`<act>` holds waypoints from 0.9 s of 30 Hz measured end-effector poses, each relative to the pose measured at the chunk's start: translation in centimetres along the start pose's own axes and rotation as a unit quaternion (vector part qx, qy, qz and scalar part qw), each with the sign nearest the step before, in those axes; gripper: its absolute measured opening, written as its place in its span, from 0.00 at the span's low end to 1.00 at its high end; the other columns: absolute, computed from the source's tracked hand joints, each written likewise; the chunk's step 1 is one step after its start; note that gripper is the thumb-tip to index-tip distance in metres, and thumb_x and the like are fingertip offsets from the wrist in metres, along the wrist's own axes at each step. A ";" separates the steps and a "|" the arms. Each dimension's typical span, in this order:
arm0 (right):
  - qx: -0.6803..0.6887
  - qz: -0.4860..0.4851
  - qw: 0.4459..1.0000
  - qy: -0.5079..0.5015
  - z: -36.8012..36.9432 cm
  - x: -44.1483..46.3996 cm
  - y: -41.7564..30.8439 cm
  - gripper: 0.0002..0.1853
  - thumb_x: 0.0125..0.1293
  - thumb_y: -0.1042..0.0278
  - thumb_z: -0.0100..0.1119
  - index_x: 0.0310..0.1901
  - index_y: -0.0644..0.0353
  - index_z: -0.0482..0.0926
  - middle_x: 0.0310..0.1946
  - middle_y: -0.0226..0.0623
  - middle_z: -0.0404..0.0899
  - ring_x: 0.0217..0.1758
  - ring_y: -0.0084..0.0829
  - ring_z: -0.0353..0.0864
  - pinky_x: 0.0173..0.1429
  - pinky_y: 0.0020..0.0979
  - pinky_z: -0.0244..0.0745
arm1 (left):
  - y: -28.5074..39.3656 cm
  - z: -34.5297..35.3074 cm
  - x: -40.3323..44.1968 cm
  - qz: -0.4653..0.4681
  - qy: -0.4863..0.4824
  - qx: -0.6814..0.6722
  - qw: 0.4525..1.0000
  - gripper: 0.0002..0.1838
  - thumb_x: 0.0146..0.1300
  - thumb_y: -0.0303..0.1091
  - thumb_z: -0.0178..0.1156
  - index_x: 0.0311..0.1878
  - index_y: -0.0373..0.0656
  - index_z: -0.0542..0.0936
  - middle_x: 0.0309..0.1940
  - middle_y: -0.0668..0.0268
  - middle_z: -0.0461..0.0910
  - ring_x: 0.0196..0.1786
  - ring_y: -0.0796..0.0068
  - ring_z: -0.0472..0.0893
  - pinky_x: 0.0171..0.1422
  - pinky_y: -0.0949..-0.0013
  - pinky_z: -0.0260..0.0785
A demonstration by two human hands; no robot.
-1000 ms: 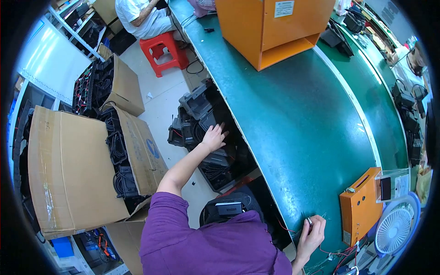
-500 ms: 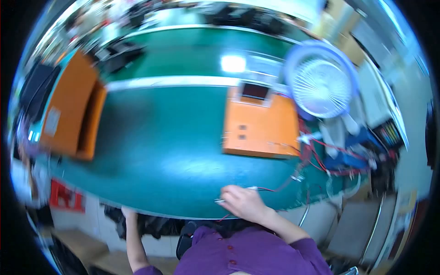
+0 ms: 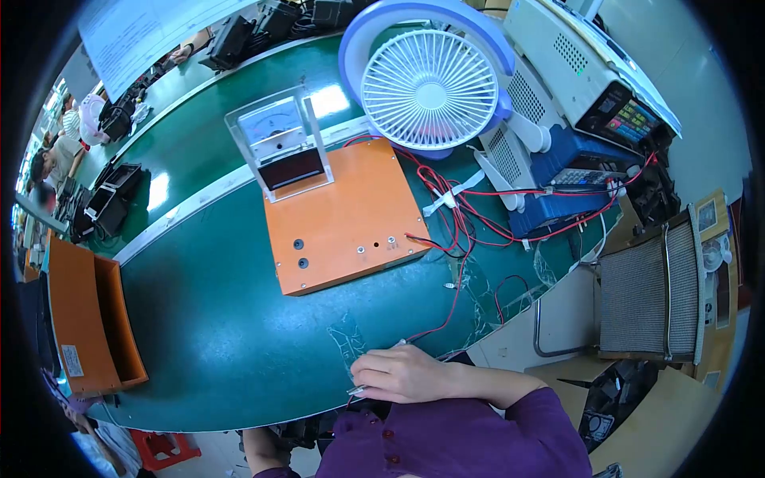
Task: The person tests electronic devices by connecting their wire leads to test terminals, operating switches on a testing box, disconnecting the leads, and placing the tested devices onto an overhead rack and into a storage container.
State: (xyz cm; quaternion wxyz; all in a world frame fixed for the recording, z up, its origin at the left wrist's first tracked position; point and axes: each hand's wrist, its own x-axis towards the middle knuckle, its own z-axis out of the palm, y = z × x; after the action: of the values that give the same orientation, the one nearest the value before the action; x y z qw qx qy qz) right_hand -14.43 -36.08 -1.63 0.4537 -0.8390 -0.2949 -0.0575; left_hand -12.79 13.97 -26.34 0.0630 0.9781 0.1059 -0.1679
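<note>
At the table's near edge, my right hand (image 3: 402,373) is closed, fingers curled around a red wire lead (image 3: 434,330). A small metal tip (image 3: 357,390) sticks out on the left side of the fingers. The lead runs back toward an orange box (image 3: 343,215) with sockets and terminals on its top. On that box stands a clear-framed panel meter (image 3: 279,143) with a dial. My left forearm (image 3: 265,450) reaches down below the table edge, and the left hand itself is hidden there.
A white and lilac fan (image 3: 430,92) stands behind the box. Bundled red wires (image 3: 458,207) lead to blue instruments (image 3: 562,179) beneath a grey bench instrument (image 3: 574,72). Left is an orange open-sided case (image 3: 76,319). A chair (image 3: 649,295) stands right; people sit far left.
My head view has turned to the right, so the box, fan and instruments sit further left in view. The right hand stays closed at the edge; the left hand has gone out of sight.
</note>
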 end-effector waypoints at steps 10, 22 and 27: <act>0.032 0.016 0.998 0.044 -0.9 -1.1 1.3 0.09 0.59 0.65 0.62 0.33 0.59 0.75 0.37 0.29 0.75 0.34 0.27 0.78 0.31 0.29 0.72 | 1.2 -1.5 -0.2 0.012 -0.028 0.012 0.999 0.21 0.66 0.41 0.47 0.58 0.41 0.72 0.57 0.53 0.73 0.61 0.54 0.70 0.64 0.62 0.61; 0.025 0.048 0.998 0.032 -0.5 -0.7 1.7 0.11 0.60 0.63 0.61 0.31 0.60 0.72 0.33 0.32 0.72 0.34 0.30 0.76 0.33 0.32 0.73 | 1.3 -8.8 -1.3 -0.014 0.009 -0.059 0.998 0.21 0.66 0.41 0.47 0.57 0.41 0.73 0.56 0.53 0.73 0.60 0.54 0.70 0.63 0.61 0.62; 0.014 0.016 0.999 0.031 0.3 0.2 1.6 0.09 0.58 0.65 0.63 0.32 0.60 0.75 0.35 0.29 0.74 0.32 0.27 0.78 0.30 0.29 0.73 | 1.4 -7.8 -4.2 0.010 -0.032 -0.080 0.996 0.20 0.66 0.41 0.47 0.57 0.41 0.73 0.56 0.53 0.73 0.60 0.54 0.70 0.63 0.61 0.62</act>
State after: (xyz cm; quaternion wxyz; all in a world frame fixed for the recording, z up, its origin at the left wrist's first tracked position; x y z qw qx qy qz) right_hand -13.44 -36.45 -2.94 0.4755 -0.8349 -0.2677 -0.0719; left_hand -13.85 13.03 -17.51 0.1464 0.9650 0.1069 -0.1896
